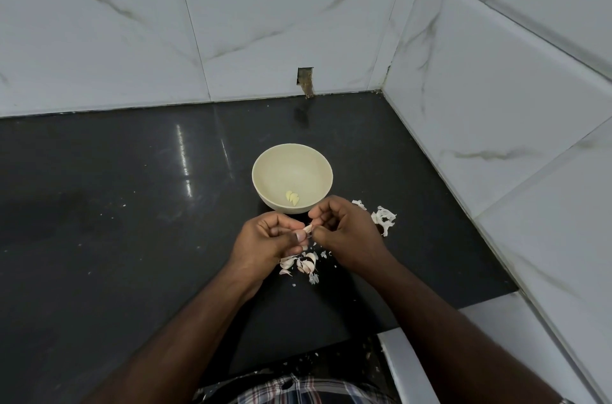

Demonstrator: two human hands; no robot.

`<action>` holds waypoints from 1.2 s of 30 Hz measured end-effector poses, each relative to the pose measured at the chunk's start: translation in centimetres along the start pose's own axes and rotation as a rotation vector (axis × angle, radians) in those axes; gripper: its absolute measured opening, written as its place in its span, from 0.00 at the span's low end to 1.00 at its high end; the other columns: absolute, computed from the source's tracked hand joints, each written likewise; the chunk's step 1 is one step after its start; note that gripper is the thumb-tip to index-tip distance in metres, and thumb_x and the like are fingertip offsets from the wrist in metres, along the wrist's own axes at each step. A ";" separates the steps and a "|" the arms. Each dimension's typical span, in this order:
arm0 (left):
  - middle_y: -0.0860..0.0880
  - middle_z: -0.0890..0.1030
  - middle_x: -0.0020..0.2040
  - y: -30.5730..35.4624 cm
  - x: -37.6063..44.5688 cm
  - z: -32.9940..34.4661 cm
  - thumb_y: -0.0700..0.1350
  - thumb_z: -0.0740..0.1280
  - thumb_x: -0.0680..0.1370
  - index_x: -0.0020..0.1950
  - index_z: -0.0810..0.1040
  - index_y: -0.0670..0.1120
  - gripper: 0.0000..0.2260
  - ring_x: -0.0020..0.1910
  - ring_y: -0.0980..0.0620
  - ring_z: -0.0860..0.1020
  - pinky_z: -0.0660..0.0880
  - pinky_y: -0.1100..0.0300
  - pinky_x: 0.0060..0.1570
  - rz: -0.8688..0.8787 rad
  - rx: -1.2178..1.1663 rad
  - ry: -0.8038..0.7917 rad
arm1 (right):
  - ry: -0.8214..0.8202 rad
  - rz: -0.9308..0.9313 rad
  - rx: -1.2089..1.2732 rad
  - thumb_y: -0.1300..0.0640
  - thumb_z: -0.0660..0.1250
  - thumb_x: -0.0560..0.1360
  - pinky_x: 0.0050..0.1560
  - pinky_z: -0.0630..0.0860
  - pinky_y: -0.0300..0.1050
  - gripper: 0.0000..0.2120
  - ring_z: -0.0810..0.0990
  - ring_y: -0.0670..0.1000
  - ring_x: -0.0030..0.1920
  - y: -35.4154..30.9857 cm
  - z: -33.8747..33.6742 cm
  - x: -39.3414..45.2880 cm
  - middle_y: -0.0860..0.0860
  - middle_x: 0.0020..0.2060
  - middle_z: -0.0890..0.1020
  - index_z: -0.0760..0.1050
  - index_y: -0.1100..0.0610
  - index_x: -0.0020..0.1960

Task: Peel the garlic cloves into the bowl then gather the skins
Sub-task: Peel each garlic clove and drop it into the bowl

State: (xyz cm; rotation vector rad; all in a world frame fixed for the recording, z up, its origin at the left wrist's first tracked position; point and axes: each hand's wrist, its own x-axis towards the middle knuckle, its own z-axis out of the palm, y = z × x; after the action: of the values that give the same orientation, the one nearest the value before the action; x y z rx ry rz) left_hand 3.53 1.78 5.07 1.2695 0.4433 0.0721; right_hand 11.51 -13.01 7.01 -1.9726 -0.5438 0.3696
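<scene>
Left hand point(265, 238) gripped the garlic clove point(306, 230) steady while right hand point(344, 229) pinched its skin, bowl point(261, 168) close for dropping.

One head-worn view, looking down into a counter corner

A single wide-angle camera sits on the person's head, facing forward and steeply down. It looks along both forearms to the black countertop point(116, 205) close below, with the tiled wall point(231, 23) corner behind. Straight edges bow near the frame's borders.
</scene>
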 end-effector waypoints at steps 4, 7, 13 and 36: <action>0.39 0.84 0.39 0.1 -0.1 -0.1 0.30 0.70 0.75 0.46 0.81 0.37 0.04 0.38 0.49 0.83 0.81 0.61 0.41 -0.022 -0.071 -0.027 | -0.008 0.007 0.019 0.66 0.69 0.69 0.40 0.78 0.45 0.13 0.77 0.43 0.35 0.1 -0.1 0.2 0.46 0.36 0.81 0.78 0.47 0.43; 0.39 0.85 0.43 0.3 -0.2 -0.1 0.32 0.70 0.75 0.47 0.81 0.39 0.03 0.39 0.50 0.84 0.81 0.61 0.41 -0.056 -0.144 -0.038 | -0.003 0.013 -0.008 0.65 0.69 0.69 0.40 0.78 0.45 0.12 0.77 0.43 0.35 0.7 0.0 0.2 0.47 0.37 0.82 0.79 0.49 0.44; 0.43 0.85 0.44 0.5 0.1 0.0 0.35 0.70 0.76 0.48 0.82 0.42 0.03 0.40 0.51 0.83 0.81 0.61 0.42 -0.084 -0.170 -0.073 | 0.064 0.028 -0.205 0.60 0.70 0.77 0.46 0.76 0.37 0.08 0.80 0.41 0.44 2.2 -1.4 0.6 0.44 0.44 0.83 0.83 0.47 0.48; 0.40 0.83 0.39 0.1 0.5 0.4 0.33 0.71 0.75 0.49 0.81 0.37 0.04 0.36 0.51 0.81 0.79 0.63 0.39 -0.065 -0.080 -0.031 | -0.012 0.062 0.133 0.64 0.73 0.74 0.39 0.76 0.36 0.05 0.81 0.41 0.35 0.0 -0.8 -0.5 0.48 0.36 0.85 0.84 0.55 0.45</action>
State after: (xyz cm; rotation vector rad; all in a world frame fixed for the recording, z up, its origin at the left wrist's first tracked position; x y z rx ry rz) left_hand 4.21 1.58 5.12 1.1751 0.4509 0.0152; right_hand 11.48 -13.84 7.41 -1.8636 -0.4544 0.4451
